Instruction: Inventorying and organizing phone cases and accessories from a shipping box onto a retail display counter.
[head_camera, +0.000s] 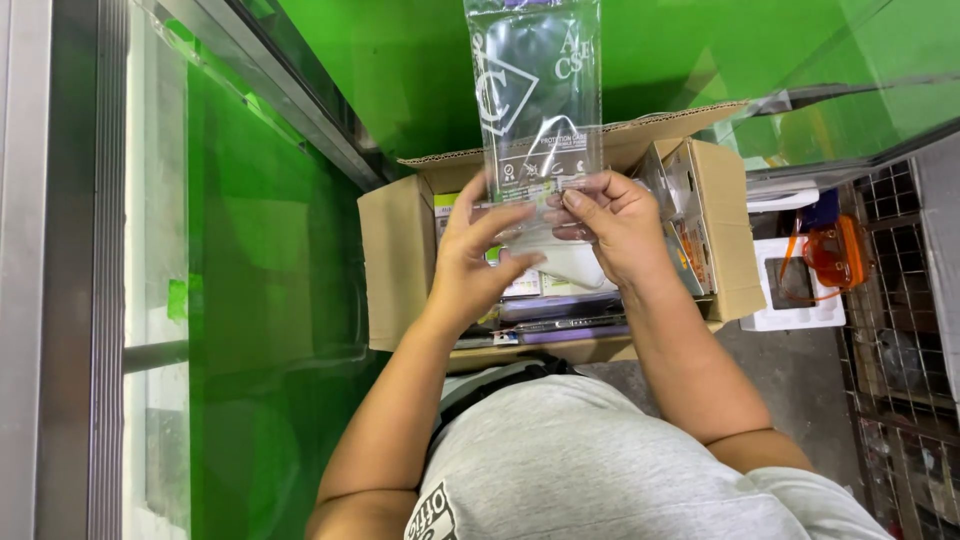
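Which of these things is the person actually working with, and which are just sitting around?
In use:
clear plastic pouch, held by left hand and right hand
open cardboard box beneath the hands

Lying about:
orange-tinted glasses
white tray
wire rack

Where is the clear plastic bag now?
In the head view, the clear plastic bag is top centre, pinched by both hands above the open cardboard box.

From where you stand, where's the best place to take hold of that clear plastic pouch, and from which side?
Probably its bottom edge, from below and from both sides. The clear plastic pouch stands upright over the open cardboard box, flat face to the camera. The left hand and right hand already pinch that lower edge; the upper part is thin, floppy film.
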